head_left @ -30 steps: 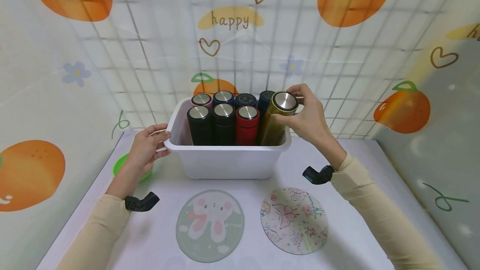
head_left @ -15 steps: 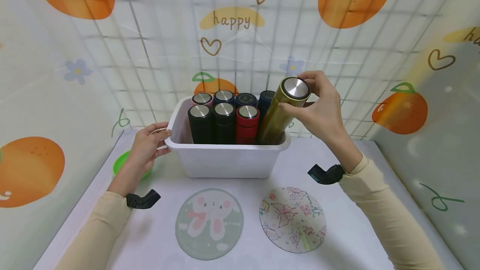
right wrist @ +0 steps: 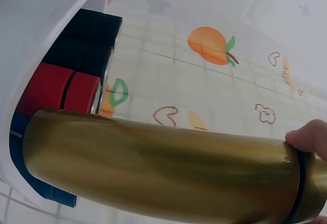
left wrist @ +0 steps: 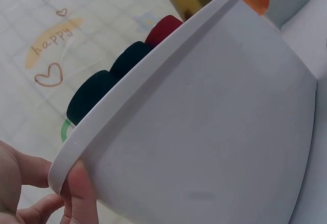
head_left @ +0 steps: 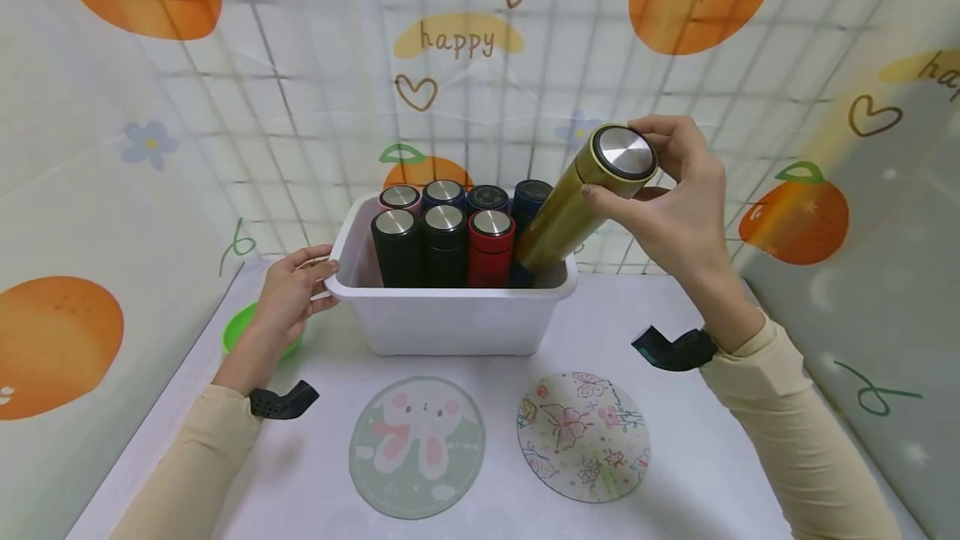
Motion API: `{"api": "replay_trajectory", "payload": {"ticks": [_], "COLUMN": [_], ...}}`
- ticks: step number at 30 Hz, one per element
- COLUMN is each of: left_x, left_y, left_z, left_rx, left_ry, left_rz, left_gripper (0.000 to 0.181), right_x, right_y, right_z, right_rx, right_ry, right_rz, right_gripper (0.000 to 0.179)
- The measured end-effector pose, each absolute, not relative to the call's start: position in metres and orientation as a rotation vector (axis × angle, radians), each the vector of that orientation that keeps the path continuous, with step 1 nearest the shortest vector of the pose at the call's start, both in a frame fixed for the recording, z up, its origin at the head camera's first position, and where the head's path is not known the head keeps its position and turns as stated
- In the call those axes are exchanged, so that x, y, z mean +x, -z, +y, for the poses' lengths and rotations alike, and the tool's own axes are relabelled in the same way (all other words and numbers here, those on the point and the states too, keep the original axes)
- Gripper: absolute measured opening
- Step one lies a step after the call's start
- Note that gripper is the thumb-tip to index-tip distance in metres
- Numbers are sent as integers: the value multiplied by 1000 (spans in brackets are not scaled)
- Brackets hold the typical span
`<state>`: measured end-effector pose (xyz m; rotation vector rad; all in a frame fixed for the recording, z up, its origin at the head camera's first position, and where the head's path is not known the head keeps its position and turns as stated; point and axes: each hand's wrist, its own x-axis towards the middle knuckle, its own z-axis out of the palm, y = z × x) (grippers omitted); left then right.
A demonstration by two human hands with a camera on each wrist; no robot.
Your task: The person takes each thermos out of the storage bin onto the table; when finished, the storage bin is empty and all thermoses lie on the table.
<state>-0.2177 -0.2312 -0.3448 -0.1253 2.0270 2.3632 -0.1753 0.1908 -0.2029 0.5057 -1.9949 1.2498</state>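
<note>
My right hand (head_left: 678, 198) grips a gold thermos bottle (head_left: 573, 211) near its steel-topped lid. The bottle leans to the right, its lower end still over the right end of a white plastic bin (head_left: 450, 323). In the right wrist view the gold bottle (right wrist: 163, 168) lies across the picture, with a thumb at its lid seam. My left hand (head_left: 288, 294) holds the bin's left rim, and in the left wrist view its fingers pinch that rim (left wrist: 71, 157). Upright in the bin stand a red thermos (head_left: 492, 248), two black ones (head_left: 420, 248) and several others behind them.
Two round mats lie on the white table in front of the bin: a green rabbit mat (head_left: 417, 448) and a butterfly-patterned mat (head_left: 583, 437). A bright green dish (head_left: 238, 327) sits partly behind the left forearm. A printed curtain over a wire grid (head_left: 337, 132) hangs close behind.
My right hand has raised the gold thermos up and to the right, tilting it and drawing most of it out of the bin. My left hand keeps its place on the rim.
</note>
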Motion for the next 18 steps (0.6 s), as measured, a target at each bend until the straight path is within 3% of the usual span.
{"api": "replay_trajectory", "payload": {"ticks": [18], "left_x": [-220], "left_y": [346], "left_z": [-232], "left_rx": [-99], "left_ry": [-2372], "left_rz": [2007], "left_gripper": [37], "right_x": [-165], "right_y": [183], "right_z": [216], "right_rx": [380], "right_ry": [-1255], "right_rz": [-1948], "right_gripper": [54]}}
